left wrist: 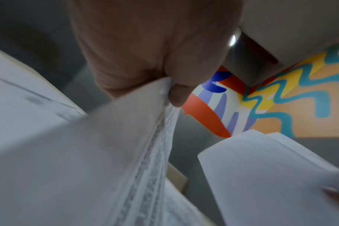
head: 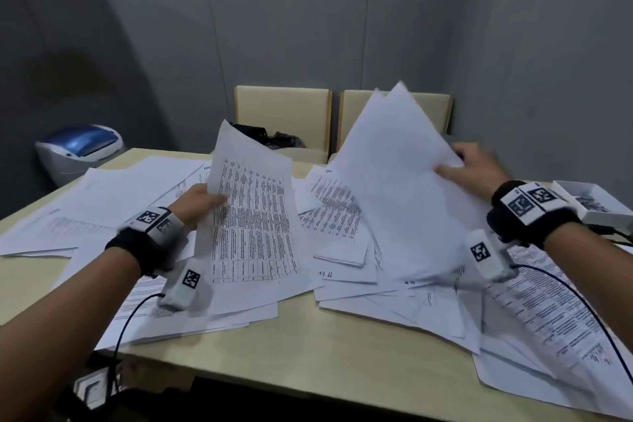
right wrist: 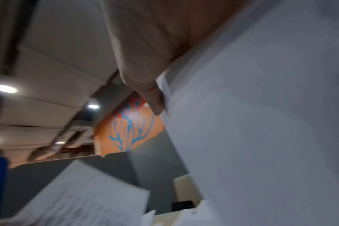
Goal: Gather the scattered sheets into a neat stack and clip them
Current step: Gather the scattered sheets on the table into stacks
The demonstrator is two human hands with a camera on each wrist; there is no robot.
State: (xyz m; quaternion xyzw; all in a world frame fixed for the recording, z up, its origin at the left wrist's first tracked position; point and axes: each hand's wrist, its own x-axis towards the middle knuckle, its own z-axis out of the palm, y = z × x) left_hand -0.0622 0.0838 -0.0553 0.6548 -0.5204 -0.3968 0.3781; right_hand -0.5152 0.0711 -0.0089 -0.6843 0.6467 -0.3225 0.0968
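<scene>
At frame centre, the left hand (head: pixel 197 198) pinches a printed white paper sheet (head: pixel 251 216) while the right hand (head: pixel 474 168) grasps blank white paper sheets (head: pixel 394 188) above the beige table (head: pixel 308 346).

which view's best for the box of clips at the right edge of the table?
Head view: the small white box sits open on the table just beyond the right hand. Both wrist views are filled by held sheets and ceiling; the box doesn't appear.

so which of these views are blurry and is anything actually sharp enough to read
Head view: sharpest, yet the printed sheets in the left hand show table lines only, not legible; the right hand and its blank sheets are motion-smeared. Left wrist view: paper soft and streaked. Right wrist view: blurred throughout, ceiling lights glaring.
</scene>
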